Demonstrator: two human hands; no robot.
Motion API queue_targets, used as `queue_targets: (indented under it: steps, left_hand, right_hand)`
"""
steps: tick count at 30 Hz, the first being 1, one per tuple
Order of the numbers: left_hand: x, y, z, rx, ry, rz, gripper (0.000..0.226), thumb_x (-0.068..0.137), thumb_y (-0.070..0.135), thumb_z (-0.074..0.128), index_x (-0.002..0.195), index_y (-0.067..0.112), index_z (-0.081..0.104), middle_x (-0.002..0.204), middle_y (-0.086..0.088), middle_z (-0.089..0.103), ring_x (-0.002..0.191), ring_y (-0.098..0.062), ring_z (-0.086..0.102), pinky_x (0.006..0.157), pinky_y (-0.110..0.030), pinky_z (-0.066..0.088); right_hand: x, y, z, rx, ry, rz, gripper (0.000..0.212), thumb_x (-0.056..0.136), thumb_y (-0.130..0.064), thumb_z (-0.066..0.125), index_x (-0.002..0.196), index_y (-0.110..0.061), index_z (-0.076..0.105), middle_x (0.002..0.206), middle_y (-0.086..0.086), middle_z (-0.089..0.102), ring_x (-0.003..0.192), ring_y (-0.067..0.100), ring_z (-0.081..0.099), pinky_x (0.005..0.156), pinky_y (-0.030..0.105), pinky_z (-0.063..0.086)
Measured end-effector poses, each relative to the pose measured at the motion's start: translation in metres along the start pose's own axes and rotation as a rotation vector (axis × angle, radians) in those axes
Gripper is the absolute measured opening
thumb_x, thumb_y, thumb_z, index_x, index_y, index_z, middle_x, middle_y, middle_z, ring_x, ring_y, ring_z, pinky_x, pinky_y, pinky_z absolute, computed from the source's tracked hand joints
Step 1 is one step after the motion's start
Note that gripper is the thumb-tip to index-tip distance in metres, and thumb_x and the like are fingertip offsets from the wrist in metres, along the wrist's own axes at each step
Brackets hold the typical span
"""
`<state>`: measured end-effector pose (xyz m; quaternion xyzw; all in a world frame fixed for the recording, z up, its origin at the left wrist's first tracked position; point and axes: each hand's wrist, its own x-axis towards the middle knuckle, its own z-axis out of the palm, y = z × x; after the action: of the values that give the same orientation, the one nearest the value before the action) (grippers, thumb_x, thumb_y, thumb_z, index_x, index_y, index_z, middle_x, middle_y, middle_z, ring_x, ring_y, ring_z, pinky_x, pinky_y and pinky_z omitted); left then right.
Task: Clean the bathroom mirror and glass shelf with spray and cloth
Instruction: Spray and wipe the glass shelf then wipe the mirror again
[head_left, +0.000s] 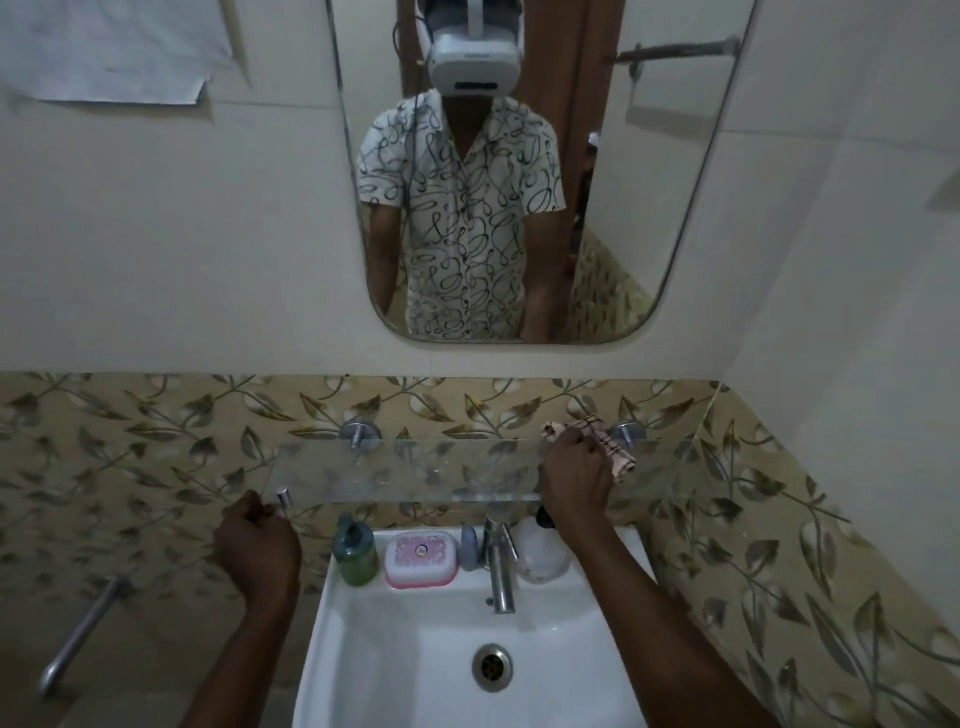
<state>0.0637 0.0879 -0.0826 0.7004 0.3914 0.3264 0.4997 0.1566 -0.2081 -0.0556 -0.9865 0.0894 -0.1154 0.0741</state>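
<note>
A clear glass shelf (415, 470) runs along the leaf-patterned tile below the wall mirror (613, 218). My right hand (574, 480) rests on the shelf's right part, closed on a pink checked cloth (605, 441) that lies against the glass. At the shelf's front left corner my left hand (254, 540) pinches the glass edge beside a small metal stud (283, 500). A white spray bottle (540, 551) stands on the sink rim under the shelf, partly hidden by my right wrist.
Under the shelf is a white sink (415, 649) with a steel tap (498, 566), a green soap bottle (357, 553) and a pink soap box (422, 558) on its rim. A metal pipe (78, 634) sticks out at lower left. The right wall is close.
</note>
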Motion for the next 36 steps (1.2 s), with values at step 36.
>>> queue_targets:
  steps: [36]
  left_hand:
    - [0.005,-0.014,0.01,-0.148,0.039,-0.072,0.039,0.089,-0.001,0.06,0.128,-0.003,0.061,0.124,-0.02,0.067,0.116,-0.031,0.062,0.098,-0.033,0.043]
  right_hand:
    - [-0.054,-0.128,0.028,0.366,0.059,-0.409,0.045,0.084,0.001,0.052,0.129,0.004,0.052,0.117,0.024,0.064,0.107,0.035,0.061,0.094,0.038,0.05]
